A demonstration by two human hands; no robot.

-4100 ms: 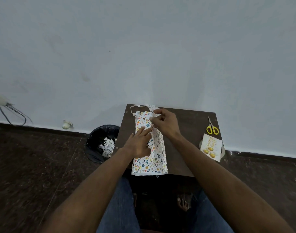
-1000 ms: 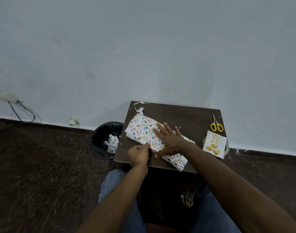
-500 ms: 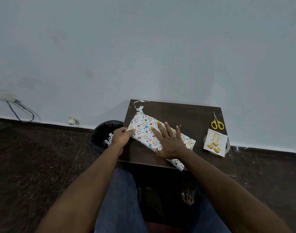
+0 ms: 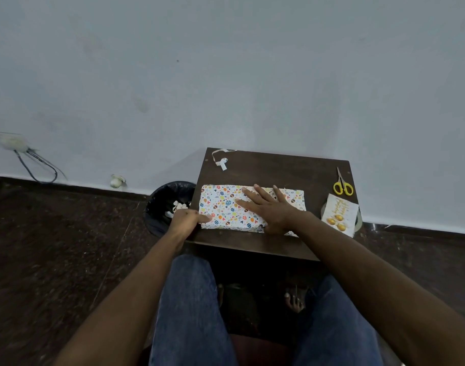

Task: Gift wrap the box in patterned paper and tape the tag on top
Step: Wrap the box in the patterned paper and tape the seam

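Note:
A box wrapped in white paper with small coloured shapes (image 4: pixel 226 204) lies flat and crosswise on the small dark table (image 4: pixel 278 170). My right hand (image 4: pixel 268 207) presses flat on its top, fingers straight and spread. My left hand (image 4: pixel 187 219) grips the box's near left corner, thumb on top. The white tag with gold print (image 4: pixel 338 213) lies at the table's right edge, on top of a tape roll (image 4: pixel 358 222) that shows only at its rim.
Yellow-handled scissors (image 4: pixel 342 185) lie at the table's back right. A scrap of paper strip (image 4: pixel 222 160) sits at the back left corner. A black bin with paper scraps (image 4: pixel 168 204) stands on the floor left of the table. My knees are under the near edge.
The box has turned from a diagonal lie to crosswise on the table. My left hand moved from the box's far left corner to its near left corner. My right hand stayed flat on top.

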